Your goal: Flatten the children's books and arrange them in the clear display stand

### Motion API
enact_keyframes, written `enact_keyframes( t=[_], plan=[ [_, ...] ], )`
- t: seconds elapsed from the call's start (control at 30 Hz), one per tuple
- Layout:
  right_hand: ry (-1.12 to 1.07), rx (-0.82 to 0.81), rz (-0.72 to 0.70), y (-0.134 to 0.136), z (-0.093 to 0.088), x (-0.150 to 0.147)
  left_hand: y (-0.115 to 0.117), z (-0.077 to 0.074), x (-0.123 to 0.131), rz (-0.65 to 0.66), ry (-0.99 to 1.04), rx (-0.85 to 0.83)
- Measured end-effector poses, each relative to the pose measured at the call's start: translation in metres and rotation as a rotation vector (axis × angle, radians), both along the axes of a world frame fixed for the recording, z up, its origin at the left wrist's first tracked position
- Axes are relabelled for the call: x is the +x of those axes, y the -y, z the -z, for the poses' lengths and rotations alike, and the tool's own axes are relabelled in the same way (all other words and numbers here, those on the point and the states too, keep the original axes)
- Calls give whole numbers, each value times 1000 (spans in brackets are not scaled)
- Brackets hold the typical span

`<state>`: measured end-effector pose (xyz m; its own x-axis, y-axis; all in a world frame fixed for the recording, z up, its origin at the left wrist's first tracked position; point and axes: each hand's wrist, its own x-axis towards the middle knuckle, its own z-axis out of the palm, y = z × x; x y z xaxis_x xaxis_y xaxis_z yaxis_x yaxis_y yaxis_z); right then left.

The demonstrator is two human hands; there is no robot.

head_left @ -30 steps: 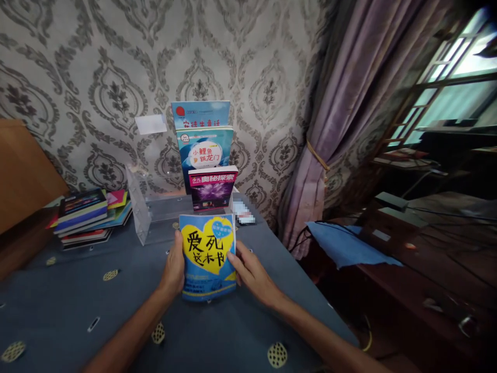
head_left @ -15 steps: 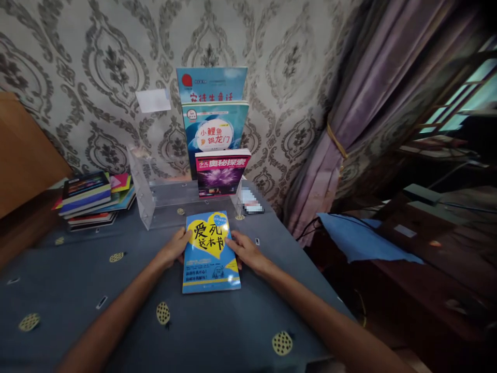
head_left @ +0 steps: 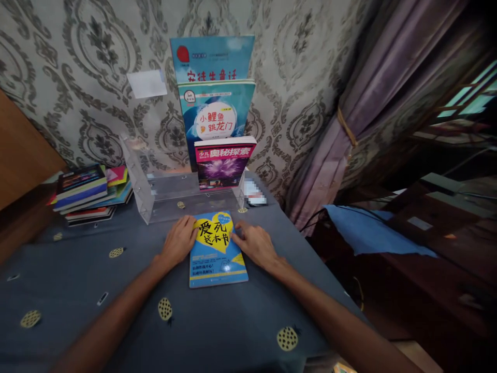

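A blue book with a yellow heart on its cover [head_left: 217,254] lies flat on the blue tablecloth [head_left: 116,305], just in front of a clear acrylic book stand [head_left: 163,194]. My left hand [head_left: 178,243] grips the book's upper left edge, fingers over the cover. On the opposite side, my right hand [head_left: 254,243] holds the upper right edge. Three books stand stepped in the rack: a magenta one [head_left: 224,163] in front, a teal one [head_left: 217,116] behind it, and a light blue one [head_left: 212,59] at the back.
A stack of books [head_left: 87,194] lies at the left by a wooden board [head_left: 23,155]. Patterned wallpaper backs the table. A purple curtain [head_left: 349,103] hangs at the right, with a blue cloth [head_left: 373,233] on dark furniture beyond the table edge.
The blue book was held tilted up off the table; now it lies flat, pushed forward toward the stand. Both hands moved forward with it and stayed at its sides.
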<state>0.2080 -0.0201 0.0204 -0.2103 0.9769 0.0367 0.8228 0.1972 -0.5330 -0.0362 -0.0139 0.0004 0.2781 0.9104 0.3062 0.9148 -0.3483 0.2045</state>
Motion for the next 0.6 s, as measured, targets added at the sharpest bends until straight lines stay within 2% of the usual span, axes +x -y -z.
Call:
enact_keyframes(
  t=[0.1, 0.2, 0.3, 0.33, 0.47, 0.6],
  plan=[
    [162, 67, -33, 2, -7, -9, -2, 15, -3, 16, 75, 57],
    [112, 152, -245, -3, -5, -30, -5, 24, -6, 22, 104, 81],
    [-14, 232, -503, -15, 7, -56, -7, 28, -8, 24, 129, 95],
    [-49, 242, -542, -20, 12, -64, -7, 28, -9, 31, 140, 105],
    [-55, 221, -568, -36, 29, -82, -9, 30, -11, 86, 167, 134],
    [-35, 248, -564, -42, 37, -84, -10, 30, -12, 94, 144, 123]
  ],
)
